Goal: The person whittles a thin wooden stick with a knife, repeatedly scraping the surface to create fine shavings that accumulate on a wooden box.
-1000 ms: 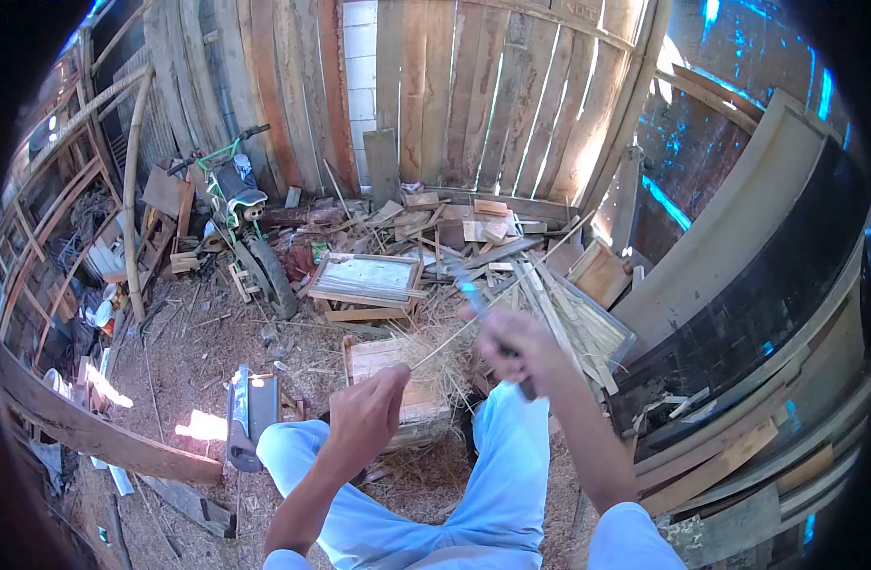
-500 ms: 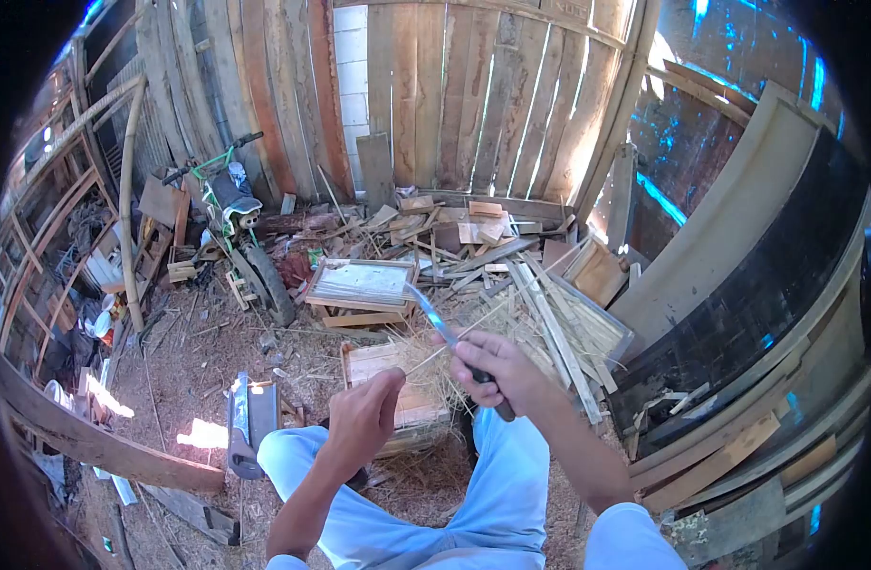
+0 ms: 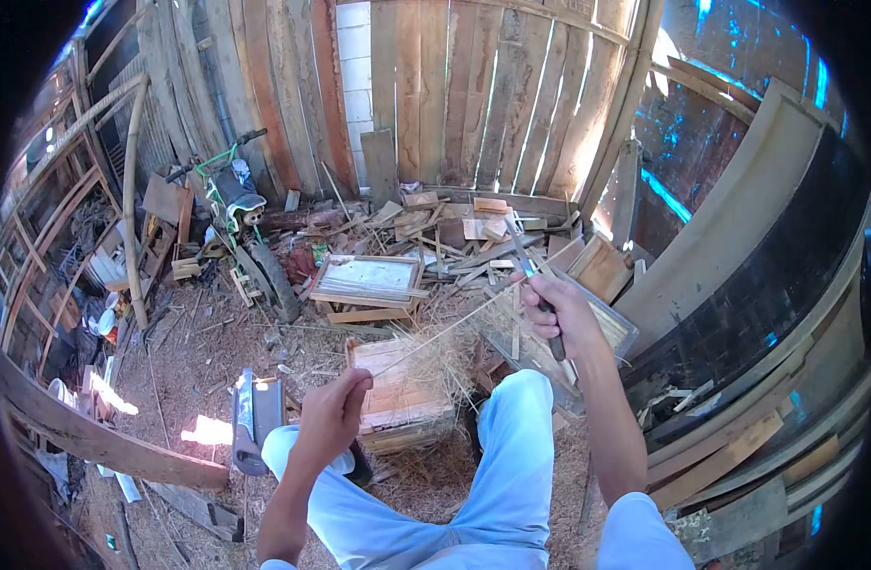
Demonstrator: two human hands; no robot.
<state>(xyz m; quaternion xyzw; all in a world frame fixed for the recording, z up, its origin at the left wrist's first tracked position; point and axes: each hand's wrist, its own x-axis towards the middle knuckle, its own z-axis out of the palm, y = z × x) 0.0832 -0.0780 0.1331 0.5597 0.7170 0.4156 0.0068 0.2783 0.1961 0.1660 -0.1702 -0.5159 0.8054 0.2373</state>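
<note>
My left hand, closed in a pinch, grips one end of a thin pale wooden strip. The strip slants up and right to my right hand, whose fingers are wrapped around the dark handle of a knife. Its blade points up and away from me, and the strip's far end meets the hand near the base of the blade. Curly shavings hang and lie below the strip, on a low wooden crate between my knees.
A shallow framed tray with thin sticks lies ahead, before a heap of wood offcuts. A small motorbike stands left of it. Long boards lean at right. A dark chair-like object is beside my left knee.
My right hand with the knife has moved up and to the right, away from my left hand. My left hand has shifted slightly left and down, and more of the strip shows between them.
</note>
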